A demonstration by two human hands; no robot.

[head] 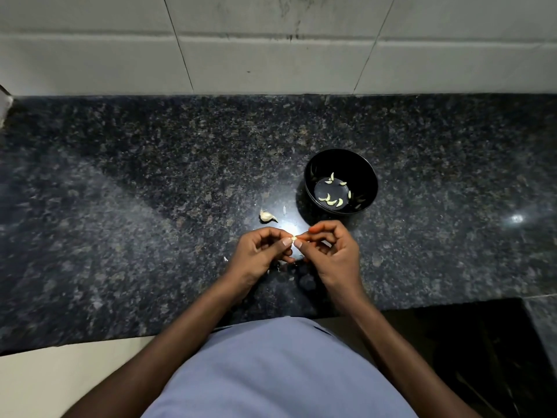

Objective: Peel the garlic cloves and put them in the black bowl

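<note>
Thumbnails are working at the small pale garlic clove [293, 237] I'm pinching between left hand [261, 254] and right hand [333, 251], both grips closed on it, just short of the round black bowl [368, 176]; peeling slowly should spare the flesh.

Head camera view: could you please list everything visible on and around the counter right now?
Black bowl: one, black, on the counter right of centre, beyond the hands.
Peeled cloves: about seven, pale yellow-white, on the bowl's bottom.
Garlic piece: one, whitish, unpeeled, on the counter left of the bowl.
Skin scraps: a few, white, scattered near the hands.
Counter: one, dark speckled granite.
Wall tiles: grey-white, behind the counter.
Clove being peeled: one, pale, pinched between both hands.
Left hand: pinches the clove.
Right hand: pinches the clove.
</note>
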